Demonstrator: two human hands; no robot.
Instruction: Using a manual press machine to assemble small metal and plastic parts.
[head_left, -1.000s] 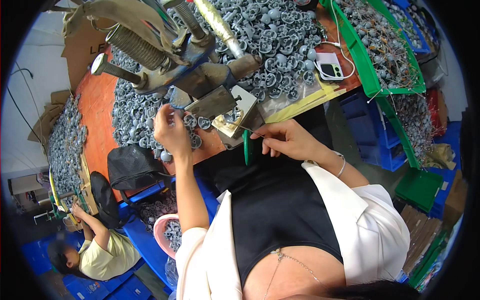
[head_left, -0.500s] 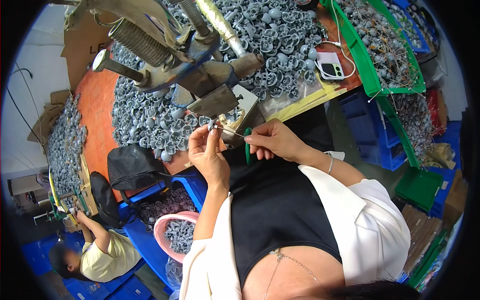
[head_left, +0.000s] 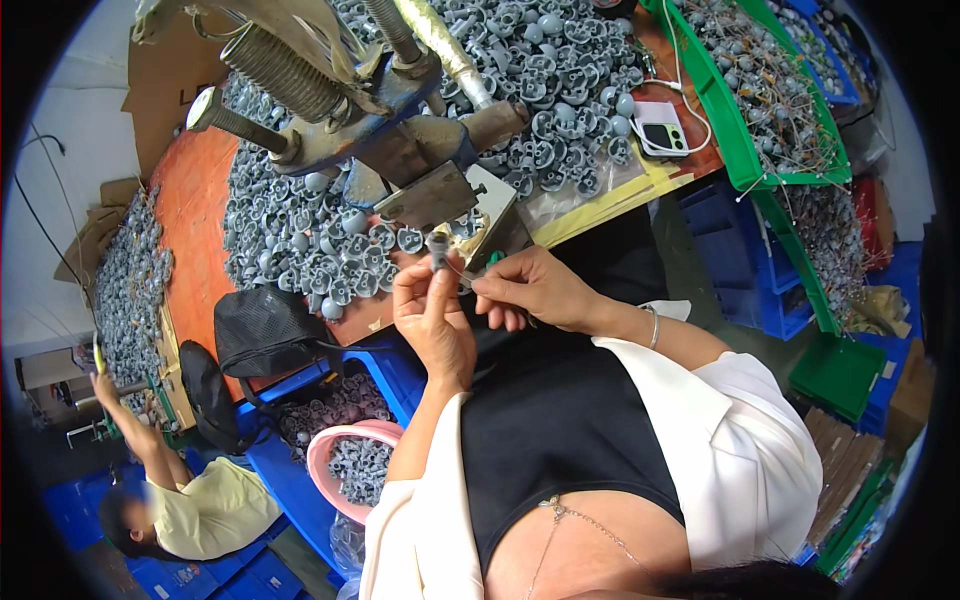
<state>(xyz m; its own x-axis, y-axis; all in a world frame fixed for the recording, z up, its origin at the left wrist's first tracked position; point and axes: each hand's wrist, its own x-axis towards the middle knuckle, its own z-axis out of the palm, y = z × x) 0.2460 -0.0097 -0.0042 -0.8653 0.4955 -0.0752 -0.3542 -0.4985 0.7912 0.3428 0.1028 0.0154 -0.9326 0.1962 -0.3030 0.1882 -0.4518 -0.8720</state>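
My left hand point(head_left: 436, 325) is raised in front of the press, its thumb and fingers pinching a small grey plastic part point(head_left: 438, 246). The part is slightly blurred. From the right, my right hand point(head_left: 540, 290) grips a tool with a thin metal rod and a green handle point(head_left: 495, 257); only a bit of the green shows above the fingers. The thin rod points toward the grey part, and I cannot tell whether it touches. Just beyond both hands stands the metal block of the press point(head_left: 430, 200).
Grey plastic parts point(head_left: 560, 120) are heaped over the orange table point(head_left: 190, 240). A phone point(head_left: 662, 138) with a white cable lies at right, near a green tray point(head_left: 720, 110). A black bag point(head_left: 265, 335), a blue bin point(head_left: 400, 370) and a pink basket point(head_left: 318, 465) sit lower left. Another person point(head_left: 215, 510) works at far left.
My left hand has moved slightly right, and the grey part now stands more upright. My right hand has shifted a little left, with the green handle turned. The other person's arm has risen.
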